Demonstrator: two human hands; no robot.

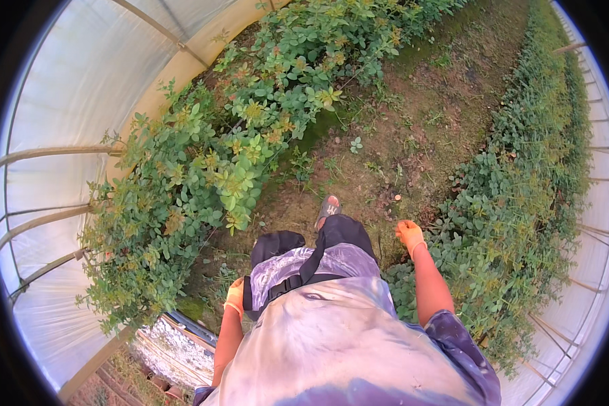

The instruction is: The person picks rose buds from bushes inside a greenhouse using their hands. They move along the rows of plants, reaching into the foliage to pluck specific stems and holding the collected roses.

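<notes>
My left hand (235, 296), in an orange glove, hangs low beside my hip, next to a black pouch or strap end (247, 294); whether it grips anything is hidden. Out to the right, my right hand (410, 235), also in an orange glove, hovers over the soil near the right row of plants (482, 248), its fingers curled; nothing can be made out in it. A black belt with a buckle (284, 286) crosses my waist. One foot in a grey sandal (329, 210) shows ahead on the path.
Leafy rose-like bushes (193, 177) line the left side along a plastic greenhouse wall (71, 91). Between the rows runs a soil path (416, 132) with small weeds and moss. A whitish mound or wall (175, 347) with pipes lies behind at lower left.
</notes>
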